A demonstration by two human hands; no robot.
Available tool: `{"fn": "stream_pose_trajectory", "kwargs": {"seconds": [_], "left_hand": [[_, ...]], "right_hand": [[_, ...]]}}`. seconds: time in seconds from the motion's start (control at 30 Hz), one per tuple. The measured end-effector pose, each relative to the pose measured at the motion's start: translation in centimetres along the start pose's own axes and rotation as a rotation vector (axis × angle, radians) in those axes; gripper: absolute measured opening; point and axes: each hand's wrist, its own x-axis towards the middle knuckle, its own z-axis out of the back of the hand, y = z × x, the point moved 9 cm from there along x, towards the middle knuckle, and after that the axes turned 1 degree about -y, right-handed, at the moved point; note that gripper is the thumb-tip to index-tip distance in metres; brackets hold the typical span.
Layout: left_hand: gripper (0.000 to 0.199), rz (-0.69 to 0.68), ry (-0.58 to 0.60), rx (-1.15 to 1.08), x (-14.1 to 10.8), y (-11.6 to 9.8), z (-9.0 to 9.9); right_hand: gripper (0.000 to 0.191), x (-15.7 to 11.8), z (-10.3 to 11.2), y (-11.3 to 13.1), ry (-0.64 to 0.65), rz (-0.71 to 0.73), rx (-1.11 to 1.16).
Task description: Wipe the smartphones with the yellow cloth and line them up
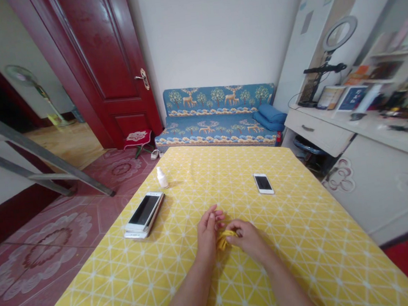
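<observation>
Low over the middle of the table, my right hand pinches a small yellow bundle between thumb and fingers. It looks like looped cord or cloth strips; its exact kind is hard to make out against the similar yellow tablecloth. My left hand is close beside the bundle on its left, palm turned inward. Its fingers are loosely curled and apart, and nothing shows between them. The bundle's lower left part lies close to the left palm, and I cannot tell whether they touch.
Stacked phones lie at the table's left, with a small white bottle behind them. A white phone lies at the right. Beyond the table stand a blue patterned sofa, a red stool and a white desk.
</observation>
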Motion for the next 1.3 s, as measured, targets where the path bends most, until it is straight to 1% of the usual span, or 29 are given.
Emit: {"fn": "stream_pose_trajectory", "kwargs": {"seconds": [0.07,0.1,0.17,0.2,0.23,0.3,0.37,0.4,0.43,0.47,0.5,0.53,0.57,0.63,0.7,0.77,0.83,0.97,1.03,1.07,1.1,1.13,1.17,1.2,1.23,1.27,1.3], "left_hand": [[0.039,-0.03,-0.001,0.084,-0.1,-0.3,0.2],[0.039,-0.056,-0.002,0.155,-0.2,-0.7,0.3],[0.038,-0.131,-0.003,0.327,-0.3,-2.2,0.7],[0.037,-0.183,-0.007,0.424,-0.3,-3.4,1.0],[0.035,-0.247,-0.015,0.522,-0.4,-5.0,1.3],[0.032,-0.446,-0.074,0.757,-0.7,-9.3,2.2],[0.033,-0.658,-0.187,1.075,-1.3,-14.0,3.3],[0.036,-0.698,-0.267,1.244,-1.3,-16.0,4.3],[0.039,-0.701,-0.362,1.403,-1.1,-17.7,5.4],[0.044,-0.663,-0.448,1.55,-0.7,-19.1,6.8],[0.051,-0.594,-0.517,1.679,-0.2,-20.2,8.2],[0.06,-0.507,-0.553,1.785,0.3,-20.8,9.5],[0.069,-0.393,-0.535,1.871,1.1,-20.9,10.7],[0.079,-0.198,-0.451,1.953,2.2,-20.5,12.6],[0.082,-0.088,-0.397,1.955,2.6,-20.0,13.5],[0.082,-0.066,-0.415,1.926,2.6,-20.0,13.7],[0.082,-0.104,-0.453,1.914,2.3,-20.2,13.4],[0.081,-0.277,-0.537,1.938,1.3,-20.9,11.9],[0.082,-0.328,-0.599,1.881,0.6,-21.2,11.3],[0.083,-0.341,-0.613,1.805,0.3,-21.1,11.0],[0.082,-0.347,-0.608,1.684,0.2,-20.9,10.7],[0.08,-0.34,-0.568,1.518,0.1,-20.2,10.2],[0.076,-0.327,-0.506,1.304,0.1,-19.3,9.6],[0.07,-0.29,-0.414,1.055,0.2,-17.8,8.7],[0.063,-0.217,-0.305,0.805,0.4,-15.9,7.6],[0.054,-0.121,-0.181,0.598,0.5,-13.7,5.9],[0.047,0.006,-0.075,0.422,0.3,-11.2,4.2]], "right_hand": [[0.021,0.4,1.3,-1.8,-0.12,-0.088,0.22],[0.028,0.4,2.0,-2.4,-0.191,-0.11,0.298],[0.038,0.1,3.2,-2.8,-0.32,-0.098,0.386],[0.042,-0.1,3.5,-2.7,-0.358,-0.081,0.403],[0.045,-0.3,3.6,-2.6,-0.377,-0.064,0.407],[0.047,-0.4,3.3,-2.0,-0.361,-0.035,0.382],[0.046,-0.4,2.8,-1.7,-0.323,-0.022,0.342],[0.045,-0.4,2.7,-1.6,-0.311,-0.019,0.327],[0.045,-0.3,2.6,-1.6,-0.307,-0.018,0.317],[0.045,-0.3,2.5,-1.6,-0.305,-0.019,0.311],[0.044,-0.3,2.5,-1.7,-0.304,-0.021,0.305],[0.044,-0.2,2.5,-1.8,-0.304,-0.025,0.296],[0.043,-0.2,2.4,-1.8,-0.302,-0.027,0.281],[0.043,-0.1,2.5,-1.9,-0.305,-0.017,0.238],[0.041,0.0,2.6,-1.8,-0.317,0.012,0.197],[0.041,0.0,2.6,-1.7,-0.318,0.033,0.174],[0.041,0.0,2.6,-1.7,-0.315,0.033,0.165],[0.044,-0.2,2.8,-1.6,-0.329,0.024,0.164],[0.044,-0.2,2.7,-1.4,-0.331,0.022,0.18],[0.043,-0.2,2.7,-1.3,-0.331,0.02,0.197],[0.043,-0.1,2.7,-1.2,-0.333,0.021,0.222],[0.044,-0.1,2.7,-1.1,-0.341,0.024,0.252],[0.044,-0.1,2.8,-1.1,-0.354,0.03,0.284],[0.045,-0.2,3.0,-1.0,-0.371,0.032,0.313],[0.047,-0.2,3.1,-1.1,-0.385,0.027,0.332],[0.048,-0.2,3.3,-1.2,-0.397,0.017,0.339],[0.05,-0.2,3.5,-1.4,-0.41,0.005,0.336]]}}
